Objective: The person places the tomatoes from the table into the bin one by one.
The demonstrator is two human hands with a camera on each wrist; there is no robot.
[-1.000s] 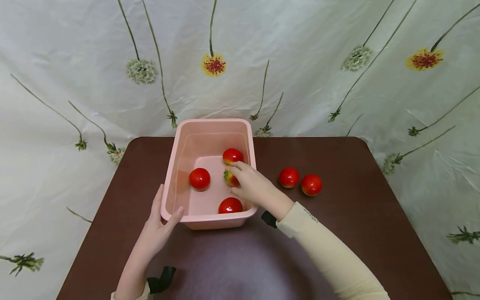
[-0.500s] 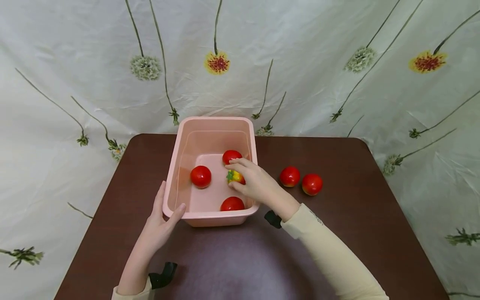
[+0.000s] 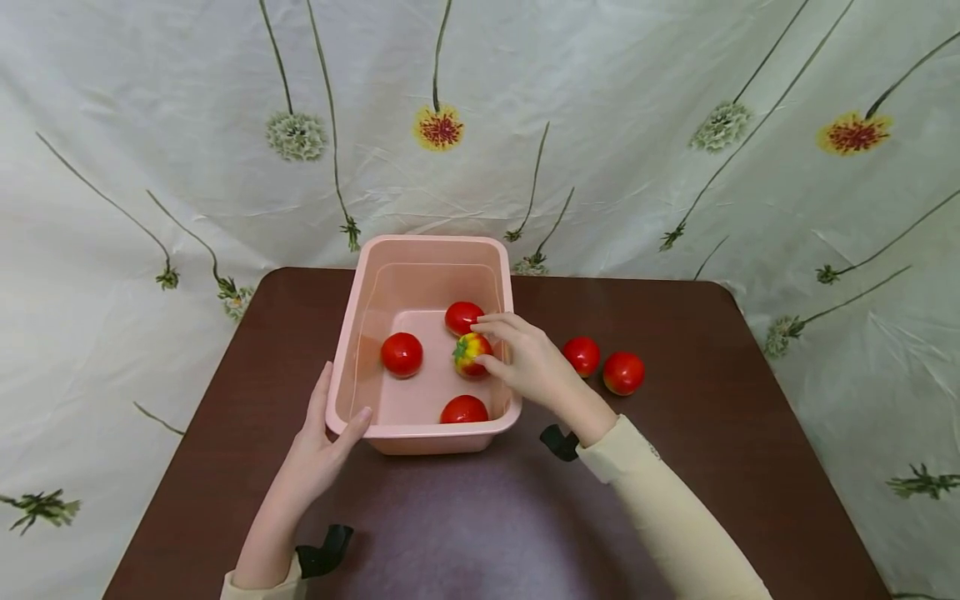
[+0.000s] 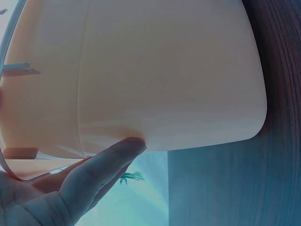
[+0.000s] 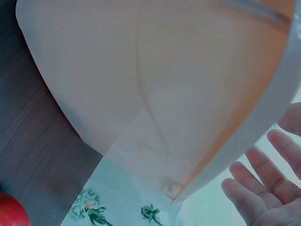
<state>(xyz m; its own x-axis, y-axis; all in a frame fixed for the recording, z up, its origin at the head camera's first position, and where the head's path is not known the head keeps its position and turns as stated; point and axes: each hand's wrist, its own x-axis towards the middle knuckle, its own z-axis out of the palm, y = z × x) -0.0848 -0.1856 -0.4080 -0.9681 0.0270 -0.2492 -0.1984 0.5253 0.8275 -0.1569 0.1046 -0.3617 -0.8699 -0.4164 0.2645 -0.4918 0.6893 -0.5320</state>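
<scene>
A pink plastic bin (image 3: 420,250) stands on the table with several glossy red tomatoes inside. One tomato (image 3: 402,355) lies at the left, another (image 3: 463,317) toward the back, another (image 3: 464,409) near the front. A tomato (image 3: 468,354) with its yellow top and green calyx showing lies by the right wall. My left hand (image 3: 318,450) grips the near-left corner, fingers along the left side and thumb at the front; the thumb (image 4: 106,172) presses the outer wall in the left wrist view. Over the right rim, my right hand (image 3: 525,358) has its fingers loosely spread, fingertips beside the yellow-topped tomato.
Two more red tomatoes, one (image 3: 581,357) partly behind the right hand and the other (image 3: 623,372) beside it, lie on the dark brown table (image 3: 697,467) right of the bin. A pale floral cloth (image 3: 615,125) hangs behind the table.
The right hand has drawn back to the right from the yellow-topped tomato, which now shows more fully. The left hand keeps its place at the bin's corner.
</scene>
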